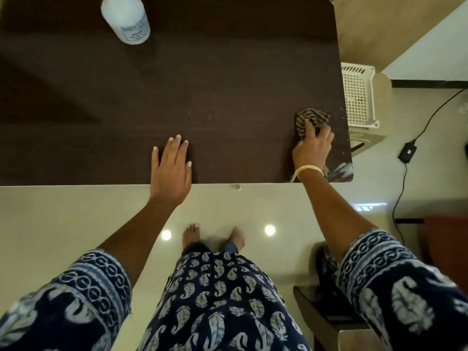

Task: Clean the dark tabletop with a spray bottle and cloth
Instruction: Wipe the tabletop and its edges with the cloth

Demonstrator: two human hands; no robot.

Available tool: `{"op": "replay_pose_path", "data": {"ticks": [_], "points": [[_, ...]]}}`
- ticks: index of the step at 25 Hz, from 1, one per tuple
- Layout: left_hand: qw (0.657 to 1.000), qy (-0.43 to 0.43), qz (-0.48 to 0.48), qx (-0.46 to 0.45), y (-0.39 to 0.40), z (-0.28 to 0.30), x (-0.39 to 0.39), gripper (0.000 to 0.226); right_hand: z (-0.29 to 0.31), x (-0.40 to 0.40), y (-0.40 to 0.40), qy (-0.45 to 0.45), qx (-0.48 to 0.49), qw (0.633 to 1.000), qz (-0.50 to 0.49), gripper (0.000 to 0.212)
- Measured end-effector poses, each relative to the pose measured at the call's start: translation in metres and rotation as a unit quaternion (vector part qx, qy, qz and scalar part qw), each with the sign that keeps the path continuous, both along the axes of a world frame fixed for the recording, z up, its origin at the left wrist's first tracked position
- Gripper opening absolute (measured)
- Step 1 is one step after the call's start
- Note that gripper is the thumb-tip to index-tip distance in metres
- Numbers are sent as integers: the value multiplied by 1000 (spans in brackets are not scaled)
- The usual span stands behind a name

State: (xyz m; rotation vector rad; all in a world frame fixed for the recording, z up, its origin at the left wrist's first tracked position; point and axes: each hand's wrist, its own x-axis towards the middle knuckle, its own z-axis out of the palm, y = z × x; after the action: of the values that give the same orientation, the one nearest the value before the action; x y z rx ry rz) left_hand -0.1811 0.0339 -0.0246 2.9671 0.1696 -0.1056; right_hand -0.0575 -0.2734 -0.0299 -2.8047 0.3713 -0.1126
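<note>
Right hand (314,148) is pressing curled fingers onto the bunched cloth (310,120) near the table's (228,97) right edge; left hand (172,168) is lying flat, fingers spread; bottle (125,19) is standing upright at far left.

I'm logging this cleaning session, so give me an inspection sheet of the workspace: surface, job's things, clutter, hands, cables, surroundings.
Surface: dark brown wood-grain tabletop, pale specks and smears near its right corner.
Job's things: white plastic bottle standing far left, top out of frame; striped crumpled cloth near the right edge.
Clutter: nothing seen.
Hands: left hand flat, open on the near edge; right hand pressing the cloth.
Cables: black cable with adapter on the floor, right.
Surroundings: white perforated plastic basket beside the table; glossy pale floor.
</note>
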Motion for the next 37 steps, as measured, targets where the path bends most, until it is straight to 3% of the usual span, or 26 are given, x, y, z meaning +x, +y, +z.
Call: {"op": "replay_pose_path", "data": {"ticks": [3, 5, 7, 9, 10, 14, 17, 19, 22, 24, 25, 27, 31, 37], "points": [[1000, -8, 11, -5, 22, -2, -14, 49, 0, -20, 76, -35, 58, 998, 12, 55], [1000, -14, 8, -13, 41, -3, -24, 48, 1, -55, 153, -76, 92, 987, 107, 57], [1000, -20, 8, -22, 66, -3, -35, 47, 3, -96, 224, -72, 61, 963, 253, 57], [1000, -13, 23, -17, 92, -3, -44, 49, 2, -113, 257, -32, 19, 929, 367, 53], [999, -2, 32, -12, 103, -4, -47, 51, 0, -110, 256, -26, 11, 928, 373, 52], [998, 42, 44, -22, 123, -11, -55, 59, -6, -87, 198, 7, 23, 987, 161, 55], [998, 48, 36, -14, 120, -10, -55, 60, 3, -76, 178, 22, 36, 998, 35, 52], [998, 49, 34, -13, 122, -12, -56, 61, 5, -80, 211, 17, 58, 998, 21, 54], [998, 51, 25, -2, 124, -15, -57, 61, 7, -107, 293, 10, 93, 978, 188, 52], [998, 54, 25, 0, 123, -13, -53, 61, 5, -118, 321, 31, 40, 940, 338, 50], [998, 57, 29, -3, 122, -13, -51, 60, 1, -108, 321, 20, 15, 930, 367, 51], [998, 58, 37, 3, 119, -11, -49, 60, 0, -74, 302, -3, -10, 949, 314, 55], [996, 60, 66, 11, 106, -10, -47, 59, 2, -11, 210, 15, -25, 993, 113, 59], [998, 43, -10, -36, 30, -4, -11, 57, 3, 8, 83, 38, -34, 997, -65, 59]]}}
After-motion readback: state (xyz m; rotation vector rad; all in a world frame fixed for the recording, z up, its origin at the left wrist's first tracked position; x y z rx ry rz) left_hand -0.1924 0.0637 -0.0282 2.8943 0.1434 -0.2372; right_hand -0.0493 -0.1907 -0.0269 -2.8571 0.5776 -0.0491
